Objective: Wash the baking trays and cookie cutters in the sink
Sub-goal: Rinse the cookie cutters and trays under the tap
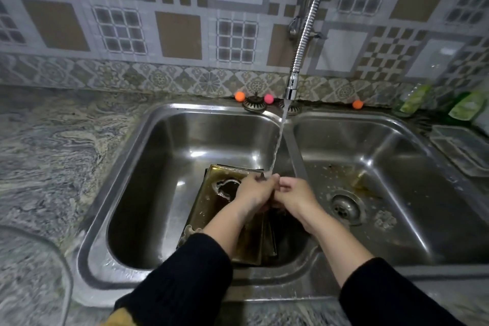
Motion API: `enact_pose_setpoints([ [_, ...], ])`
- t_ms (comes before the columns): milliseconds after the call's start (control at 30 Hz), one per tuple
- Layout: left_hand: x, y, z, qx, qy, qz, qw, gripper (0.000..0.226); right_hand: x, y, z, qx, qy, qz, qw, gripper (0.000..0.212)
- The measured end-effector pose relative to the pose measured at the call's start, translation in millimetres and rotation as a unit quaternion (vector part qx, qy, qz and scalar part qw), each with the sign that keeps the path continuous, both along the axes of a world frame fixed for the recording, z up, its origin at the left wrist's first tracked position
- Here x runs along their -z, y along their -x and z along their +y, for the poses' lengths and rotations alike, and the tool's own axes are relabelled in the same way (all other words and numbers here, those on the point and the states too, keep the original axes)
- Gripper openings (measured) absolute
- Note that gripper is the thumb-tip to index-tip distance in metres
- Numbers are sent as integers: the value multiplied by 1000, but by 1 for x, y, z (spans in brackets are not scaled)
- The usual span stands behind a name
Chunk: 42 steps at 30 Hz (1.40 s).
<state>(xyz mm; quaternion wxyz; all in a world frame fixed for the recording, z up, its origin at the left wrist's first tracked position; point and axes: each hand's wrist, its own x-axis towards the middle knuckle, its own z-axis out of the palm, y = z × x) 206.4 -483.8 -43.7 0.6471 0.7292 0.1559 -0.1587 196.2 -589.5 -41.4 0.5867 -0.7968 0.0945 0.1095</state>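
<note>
Under the running faucet (291, 87), over the left sink basin (164, 167), the left hand (255, 190) and right hand (295, 193) meet in the water stream (277, 145), their grip curled round a small cookie cutter (262, 177), mostly hidden. Below them stacked baking trays (211, 193) lie in that basin, an animal-shaped cookie cutter (228, 188) on top. Beside it, the right basin (397, 167) holds a drain strainer (346, 206) and brown residue. Green bottles (412, 100) stand on the tabletop (47, 153); their labels are unreadable.

- The sink (169, 114) sits in the worktop (47, 145), with two basins side by side.
- Baking trays (209, 209) lie stacked in the left basin.
- A cookie cutter (227, 189) rests on the top tray.
- The faucet (291, 87) hangs at 12 o'clock from the trays.
- Bottles (412, 100) stand at 2 o'clock.
</note>
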Motion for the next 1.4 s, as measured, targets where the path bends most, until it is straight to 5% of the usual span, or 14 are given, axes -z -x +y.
enact_pose_setpoints([
  [267,-2,-9,-9,-26,22,-18,999,34,-6,8,-8,-13,-20,6,1000,16],
  [400,-5,-11,-2,-88,105,-12,991,19,-10,1,-9,7,-158,24,987,23],
  [567,1,-10,11,-122,30,-115,985,24,-14,-11,-9,25,-298,85,950,20],
  [700,-2,-6,15,-92,-1,-134,987,21,-11,-12,-15,-38,-356,161,920,40],
  [800,-9,-2,14,-51,-25,-161,985,20,-11,-14,-23,-65,-288,153,943,56],
  [933,-21,-4,6,-1,-74,-200,977,27,-33,-13,-33,-136,-50,59,988,63],
  [1100,-35,-17,-24,105,-159,-280,941,35,-50,-31,-79,-116,175,-47,977,62],
  [1200,-28,-24,-50,193,-274,-282,899,45,-49,-38,-131,-66,241,-28,968,59],
  [1400,0,-29,-88,291,-443,-156,833,75,-9,-35,-233,-7,333,123,935,58],
])
